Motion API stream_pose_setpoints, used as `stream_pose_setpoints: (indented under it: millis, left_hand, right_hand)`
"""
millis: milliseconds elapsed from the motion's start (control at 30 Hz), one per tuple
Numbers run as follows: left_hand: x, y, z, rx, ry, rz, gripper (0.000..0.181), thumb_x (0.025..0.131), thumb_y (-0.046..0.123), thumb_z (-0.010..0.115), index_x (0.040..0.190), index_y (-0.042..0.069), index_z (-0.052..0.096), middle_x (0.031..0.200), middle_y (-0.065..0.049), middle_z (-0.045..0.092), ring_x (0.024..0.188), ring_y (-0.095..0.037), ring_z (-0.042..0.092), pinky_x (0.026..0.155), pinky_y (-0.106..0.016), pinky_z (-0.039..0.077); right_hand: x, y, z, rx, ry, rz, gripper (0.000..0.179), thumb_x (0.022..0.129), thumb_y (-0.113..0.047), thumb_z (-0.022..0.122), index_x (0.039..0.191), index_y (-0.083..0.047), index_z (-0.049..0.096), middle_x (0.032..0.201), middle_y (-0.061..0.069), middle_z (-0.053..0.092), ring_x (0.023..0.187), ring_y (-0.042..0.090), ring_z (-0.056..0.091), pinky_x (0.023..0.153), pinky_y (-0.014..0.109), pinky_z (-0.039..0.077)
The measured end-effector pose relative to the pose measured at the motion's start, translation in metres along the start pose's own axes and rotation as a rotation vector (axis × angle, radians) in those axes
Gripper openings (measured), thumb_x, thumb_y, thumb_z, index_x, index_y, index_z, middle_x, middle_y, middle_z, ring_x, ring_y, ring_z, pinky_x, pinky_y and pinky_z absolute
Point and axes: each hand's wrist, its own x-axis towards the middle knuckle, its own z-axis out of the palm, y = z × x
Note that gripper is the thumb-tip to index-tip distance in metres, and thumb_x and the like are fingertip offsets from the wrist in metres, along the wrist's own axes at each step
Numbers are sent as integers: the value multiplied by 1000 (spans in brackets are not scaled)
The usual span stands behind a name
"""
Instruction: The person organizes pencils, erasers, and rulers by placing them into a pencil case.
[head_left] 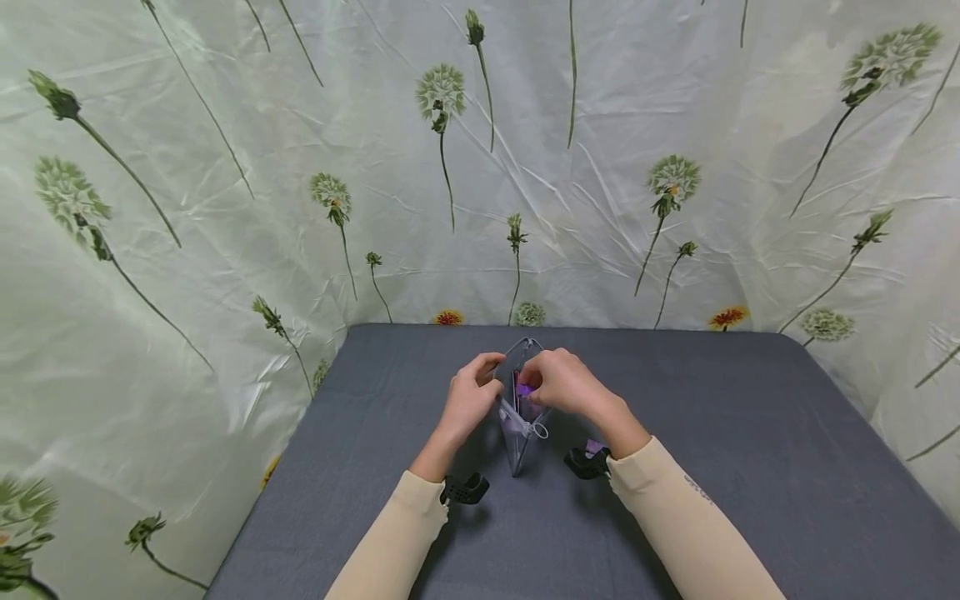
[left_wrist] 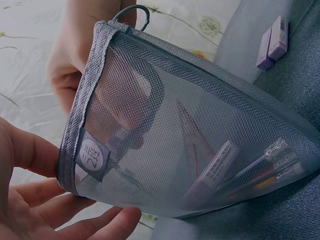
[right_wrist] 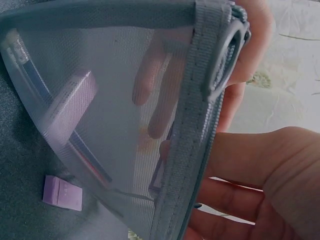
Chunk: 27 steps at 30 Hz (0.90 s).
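Observation:
A grey mesh zip pouch point(head_left: 516, 437) stands upright on the table, its top spread apart. My left hand point(head_left: 470, 400) holds one side of the rim between thumb and fingers. My right hand point(head_left: 566, 383) reaches into the opening, its fingers pinching a small purple item point(head_left: 525, 389) whose kind is mostly hidden. Through the mesh show a pale purple block point(left_wrist: 215, 167) like a sleeved eraser, several pens point(left_wrist: 280, 160) and a clear triangular ruler point(left_wrist: 192, 132). A ring pull point(right_wrist: 227, 60) hangs at the zip end.
Another small purple-and-white block point(right_wrist: 62, 192) lies on the grey table point(head_left: 675, 400), right of the pouch, partly behind my right wrist in the head view. A pale curtain point(head_left: 555, 192) with dandelion prints hangs behind the table's far edge.

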Motion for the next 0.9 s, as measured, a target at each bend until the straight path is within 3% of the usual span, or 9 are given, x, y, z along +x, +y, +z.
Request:
stream_pose_setpoints:
  millis: [167, 433, 567, 900]
  left_hand:
    - [1, -1, 0, -2, -3, -13, 43, 91, -1, 58, 132, 8, 64, 137, -8, 62, 126, -35, 57, 94, -50, 52]
    - [3, -2, -1, 1, -13, -15, 45, 89, 2, 58, 133, 9, 64, 137, -6, 62, 128, -31, 56, 99, -47, 49]
    - [4, -3, -2, -4, -6, -17, 45, 88, 2, 58, 132, 8, 64, 135, -5, 64, 127, -33, 57, 101, -49, 46]
    - [2, -3, -3, 6, -7, -36, 46, 90, 1, 56, 134, 11, 64, 138, -4, 62, 128, -32, 56, 87, -43, 52]
  right_hand:
    - [2, -2, 1, -10, 4, -1, 16, 82, -5, 81, 96, -12, 79, 84, -4, 71, 73, 9, 61, 69, 33, 53]
    - [-1, 0, 1, -17, -13, 17, 31, 83, -5, 79, 113, -11, 77, 98, 3, 73, 83, 12, 64, 72, 35, 54]
    - [-4, 3, -5, -14, 39, 39, 29, 84, -6, 77, 113, -12, 77, 96, 0, 72, 83, 12, 65, 73, 36, 54]
    - [-19, 15, -19, 68, 207, 77, 21, 89, -12, 76, 109, -17, 77, 91, -5, 71, 81, 13, 65, 71, 37, 53]
